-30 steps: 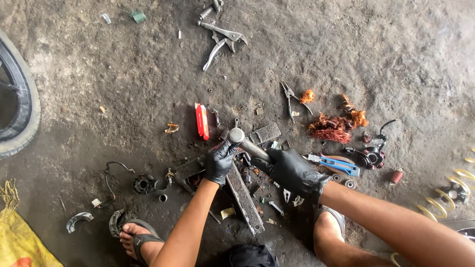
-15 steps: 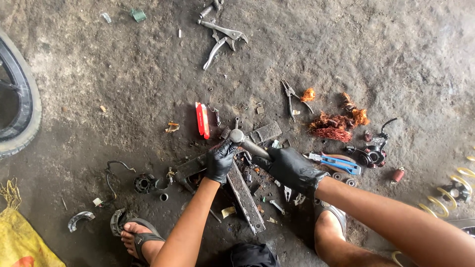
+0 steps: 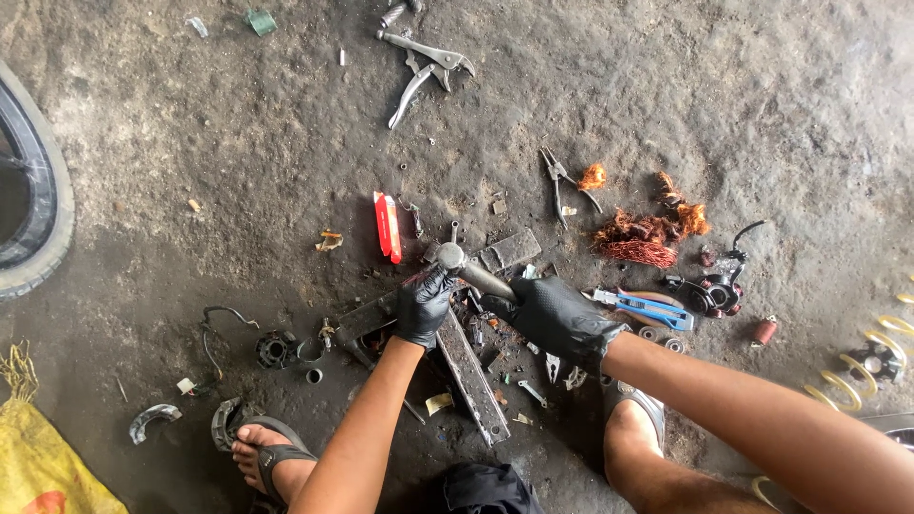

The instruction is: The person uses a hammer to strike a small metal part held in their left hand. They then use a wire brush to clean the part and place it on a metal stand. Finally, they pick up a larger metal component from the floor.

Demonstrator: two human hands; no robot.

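Note:
Both my hands wear black gloves. My right hand (image 3: 557, 316) grips the handle of a steel hammer (image 3: 466, 266), whose head sits low near my left fingers. My left hand (image 3: 422, 305) is closed around a small part that I cannot make out, held on the flat metal bars (image 3: 473, 373) lying crossed on the concrete floor. Small screws and metal bits lie around the bars.
Locking pliers (image 3: 424, 59) lie at the top, a red object (image 3: 387, 226) beside the bars. Pliers (image 3: 558, 184), copper wire tangles (image 3: 640, 239), a blue utility knife (image 3: 647, 307) sit right. A tyre (image 3: 38, 200) is at left, a yellow bag (image 3: 38, 466) bottom left. My sandalled feet (image 3: 271, 457) flank the work.
The hammer head has shifted only slightly; both hands stay on the same spot over the metal bars.

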